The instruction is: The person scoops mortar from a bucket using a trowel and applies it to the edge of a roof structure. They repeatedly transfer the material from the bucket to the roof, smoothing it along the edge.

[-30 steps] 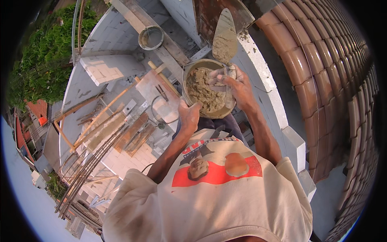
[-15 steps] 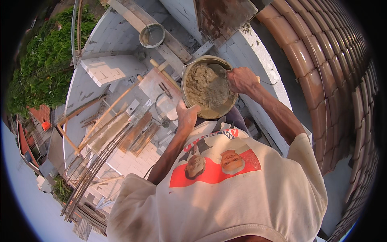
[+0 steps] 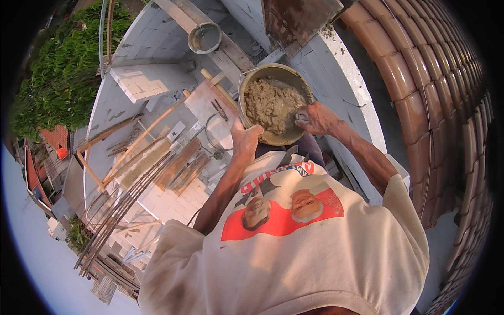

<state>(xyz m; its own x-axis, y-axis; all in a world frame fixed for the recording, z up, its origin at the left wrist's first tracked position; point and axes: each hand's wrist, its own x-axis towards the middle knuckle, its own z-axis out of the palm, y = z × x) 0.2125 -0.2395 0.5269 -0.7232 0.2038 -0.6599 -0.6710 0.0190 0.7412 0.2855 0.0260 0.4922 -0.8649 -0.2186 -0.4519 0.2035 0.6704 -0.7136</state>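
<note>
A round bucket of thick grey-brown mortar is tilted in front of my body, just above my lap. My left hand grips its near left rim, thumb lying on the edge. At the right side, my right hand is closed, with its fingers reaching over the rim and touching the mortar. It seems to be around a hand tool; the earlier frame shows a pale handle end behind this fist, while the working end is hidden in the mortar.
A second bucket stands on a plank at the far side. White block walls run close on my right, beside brown roof tiles. Down to the left lie boards, a long bundle of rods and a hose.
My right hand has moved down along the bucket's right side and turned, so the pale handle end no longer shows. The mortar has been pushed into a different heap. My left hand stays on the rim.
</note>
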